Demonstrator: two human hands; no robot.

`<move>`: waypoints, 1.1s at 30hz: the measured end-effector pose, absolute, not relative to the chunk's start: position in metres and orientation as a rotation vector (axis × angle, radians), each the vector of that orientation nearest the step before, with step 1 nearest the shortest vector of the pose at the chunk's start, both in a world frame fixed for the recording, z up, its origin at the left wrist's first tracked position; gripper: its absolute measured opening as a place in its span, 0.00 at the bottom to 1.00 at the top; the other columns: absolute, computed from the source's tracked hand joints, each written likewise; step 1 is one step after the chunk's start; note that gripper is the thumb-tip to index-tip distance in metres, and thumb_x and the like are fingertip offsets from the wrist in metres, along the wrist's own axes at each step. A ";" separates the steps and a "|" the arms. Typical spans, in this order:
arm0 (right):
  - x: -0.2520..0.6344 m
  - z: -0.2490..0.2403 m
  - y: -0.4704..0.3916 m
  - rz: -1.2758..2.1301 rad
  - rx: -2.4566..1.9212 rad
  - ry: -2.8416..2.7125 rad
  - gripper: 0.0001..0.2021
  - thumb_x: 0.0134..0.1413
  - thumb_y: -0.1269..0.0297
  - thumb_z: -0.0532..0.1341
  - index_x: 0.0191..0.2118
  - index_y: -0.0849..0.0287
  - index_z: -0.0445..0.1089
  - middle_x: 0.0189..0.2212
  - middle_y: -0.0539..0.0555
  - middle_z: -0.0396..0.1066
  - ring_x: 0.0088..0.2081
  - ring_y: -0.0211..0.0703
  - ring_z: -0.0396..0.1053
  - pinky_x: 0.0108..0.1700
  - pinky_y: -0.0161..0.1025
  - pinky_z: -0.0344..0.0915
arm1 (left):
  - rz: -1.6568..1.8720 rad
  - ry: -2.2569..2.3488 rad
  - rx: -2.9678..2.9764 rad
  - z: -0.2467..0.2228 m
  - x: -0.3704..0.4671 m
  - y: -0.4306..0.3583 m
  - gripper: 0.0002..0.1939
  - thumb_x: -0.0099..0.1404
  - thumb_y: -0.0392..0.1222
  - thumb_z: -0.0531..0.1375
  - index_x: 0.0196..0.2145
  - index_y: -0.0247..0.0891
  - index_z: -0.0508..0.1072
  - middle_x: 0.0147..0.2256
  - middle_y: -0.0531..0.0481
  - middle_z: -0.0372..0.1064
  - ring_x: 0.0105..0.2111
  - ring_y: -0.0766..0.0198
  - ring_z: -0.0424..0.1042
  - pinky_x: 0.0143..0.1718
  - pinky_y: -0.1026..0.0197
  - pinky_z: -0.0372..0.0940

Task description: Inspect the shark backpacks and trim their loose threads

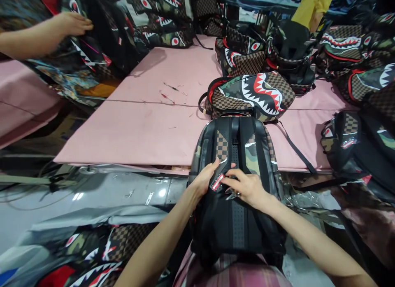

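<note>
A backpack [237, 225] stands with its black padded back toward me, leaning against the table's front edge. Checkered and camouflage panels show on its shoulder straps. My left hand [206, 179] is closed around the lower part of the left strap [221, 149], thumb on top. On that strap is a red and white label [218, 182]. My right hand [248, 188] is closed, its fingertips at the label's right edge. Small metal scissors [232, 194] stick out under its fingers, partly hidden by the palm.
Behind lies another backpack [259, 95] with a shark-mouth print on the pink table [129, 130]. Several more crowd the back and right. At the left, a co-worker's hand [75, 23] touches a dark bag; a yellow sleeve [313, 7] shows behind. Bags [92, 246] lie low at left.
</note>
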State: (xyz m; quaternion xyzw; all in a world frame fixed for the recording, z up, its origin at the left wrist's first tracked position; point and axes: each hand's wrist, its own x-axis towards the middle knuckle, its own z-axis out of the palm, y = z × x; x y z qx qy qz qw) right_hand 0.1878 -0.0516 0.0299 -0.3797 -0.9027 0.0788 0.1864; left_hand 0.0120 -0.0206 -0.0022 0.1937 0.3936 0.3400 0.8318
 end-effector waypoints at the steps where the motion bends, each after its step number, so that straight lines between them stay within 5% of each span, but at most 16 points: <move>1: 0.181 0.030 -0.053 0.226 -0.992 -2.631 0.16 0.56 0.71 0.54 0.48 0.49 0.67 0.45 0.51 0.67 0.31 0.34 0.68 0.28 0.30 0.59 | 0.713 0.829 0.385 -0.001 0.012 -0.020 0.25 0.62 0.54 0.53 0.40 0.28 0.75 0.34 0.37 0.75 0.30 0.57 0.74 0.29 0.61 0.69; 11: 0.163 0.006 -0.047 0.341 -1.121 -2.262 0.11 0.48 0.78 0.50 0.32 0.59 0.67 0.30 0.52 0.66 0.28 0.36 0.64 0.28 0.32 0.57 | 0.823 0.869 0.365 0.011 0.021 -0.027 0.19 0.60 0.50 0.58 0.34 0.27 0.75 0.26 0.41 0.74 0.21 0.64 0.71 0.26 0.64 0.68; 17: 0.211 0.023 -0.008 0.306 -1.571 -1.458 0.06 0.54 0.66 0.53 0.30 0.60 0.65 0.28 0.52 0.68 0.31 0.41 0.65 0.36 0.37 0.60 | 0.825 0.801 0.375 0.012 0.017 -0.028 0.21 0.62 0.50 0.55 0.37 0.26 0.74 0.42 0.34 0.72 0.37 0.57 0.74 0.38 0.61 0.69; 23: 0.190 0.028 -0.029 1.006 -1.331 -1.864 0.09 0.54 0.65 0.55 0.37 0.58 0.71 0.31 0.51 0.72 0.33 0.40 0.69 0.39 0.37 0.63 | 0.806 0.829 0.266 0.005 0.021 -0.028 0.23 0.62 0.54 0.53 0.37 0.29 0.74 0.34 0.40 0.75 0.33 0.58 0.74 0.35 0.61 0.68; 33: 0.164 0.025 -0.039 0.912 -1.411 -2.057 0.05 0.53 0.67 0.58 0.28 0.58 0.69 0.29 0.49 0.69 0.34 0.40 0.68 0.36 0.35 0.61 | 0.885 0.821 0.285 0.011 0.028 -0.031 0.24 0.56 0.57 0.58 0.34 0.29 0.75 0.29 0.42 0.75 0.28 0.62 0.73 0.31 0.64 0.65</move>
